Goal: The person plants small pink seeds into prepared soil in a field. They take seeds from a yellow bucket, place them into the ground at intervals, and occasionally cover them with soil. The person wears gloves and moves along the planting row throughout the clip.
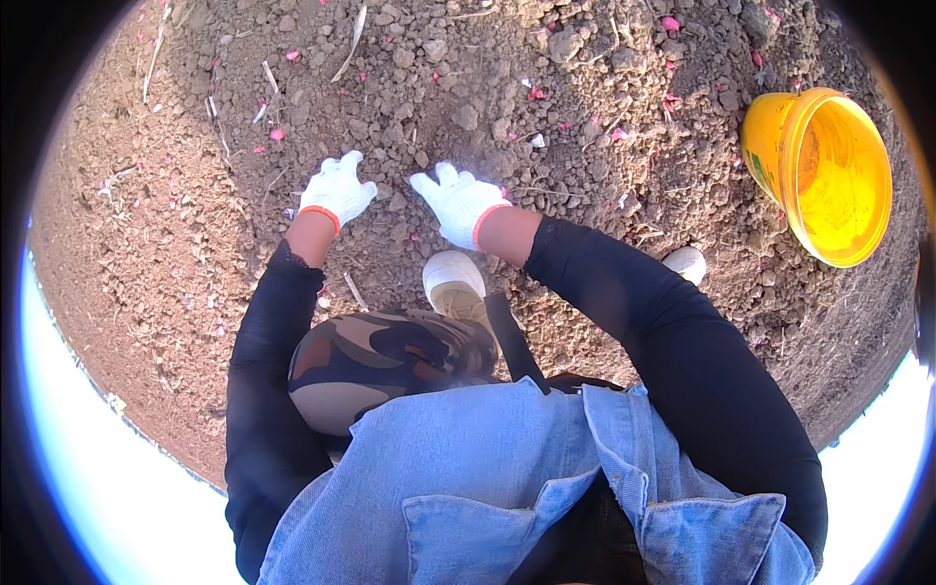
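My left hand (pixel 336 191), in a white knitted glove with an orange cuff, is low over the clods of dry brown soil (pixel 398 219). Its thumb and fingers are apart, with nothing seen between them. Just across a narrow strip of soil, my right hand (pixel 459 201) wears a matching glove. Its fingers spread toward the left hand, the tips at or close to the ground; contact is hard to tell. No held object shows in it, though the palm is hidden. Small pink pieces (pixel 277 134) lie scattered about the soil, too small to identify.
A yellow plastic bucket (pixel 760 139) leans on the soil at the right, its mouth toward me. My pale shoes (pixel 453 274) stand on the ground behind the hands. Dry stalks (pixel 351 44) and larger clods (pixel 567 45) lie farther ahead.
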`<state>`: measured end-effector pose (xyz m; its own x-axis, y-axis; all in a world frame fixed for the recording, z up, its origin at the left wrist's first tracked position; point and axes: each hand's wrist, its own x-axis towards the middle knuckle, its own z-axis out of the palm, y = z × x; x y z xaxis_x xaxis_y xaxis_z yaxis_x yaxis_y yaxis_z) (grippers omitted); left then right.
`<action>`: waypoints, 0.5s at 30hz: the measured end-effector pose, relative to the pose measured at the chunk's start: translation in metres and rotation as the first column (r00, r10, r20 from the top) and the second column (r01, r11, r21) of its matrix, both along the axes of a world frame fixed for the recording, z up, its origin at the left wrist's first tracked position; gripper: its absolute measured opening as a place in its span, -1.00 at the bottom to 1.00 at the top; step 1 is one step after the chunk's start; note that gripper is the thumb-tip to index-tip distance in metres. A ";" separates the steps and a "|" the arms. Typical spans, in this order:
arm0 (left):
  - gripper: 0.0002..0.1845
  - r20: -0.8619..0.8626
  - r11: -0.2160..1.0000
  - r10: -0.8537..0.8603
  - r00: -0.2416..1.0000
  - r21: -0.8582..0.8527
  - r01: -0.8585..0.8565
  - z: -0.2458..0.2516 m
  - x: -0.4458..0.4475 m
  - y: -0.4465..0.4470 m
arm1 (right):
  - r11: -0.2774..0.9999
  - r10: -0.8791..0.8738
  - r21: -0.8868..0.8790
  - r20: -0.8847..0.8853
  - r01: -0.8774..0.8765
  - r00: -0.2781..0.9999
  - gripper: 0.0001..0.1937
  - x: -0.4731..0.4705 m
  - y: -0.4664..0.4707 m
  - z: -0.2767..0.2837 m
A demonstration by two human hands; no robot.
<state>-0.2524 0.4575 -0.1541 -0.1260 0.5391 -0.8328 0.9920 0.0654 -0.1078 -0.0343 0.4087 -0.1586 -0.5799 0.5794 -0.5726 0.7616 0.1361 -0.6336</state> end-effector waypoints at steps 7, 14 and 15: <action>-0.24 0.457 0.955 -0.272 0.847 0.238 0.178 0.006 0.078 0.031 | 0.875 0.292 0.437 -0.129 -0.210 0.948 -0.50 0.097 -0.043 -0.004; 0.21 0.205 0.954 -0.300 0.932 0.079 0.290 -0.021 0.135 0.033 | 0.744 -0.657 0.256 0.447 0.617 0.607 -0.24 0.193 -0.022 -0.003; 0.29 0.256 0.969 -0.249 0.934 0.074 0.238 -0.025 0.140 0.031 | 0.716 -0.648 0.167 0.523 0.678 0.554 -0.21 0.181 -0.020 -0.009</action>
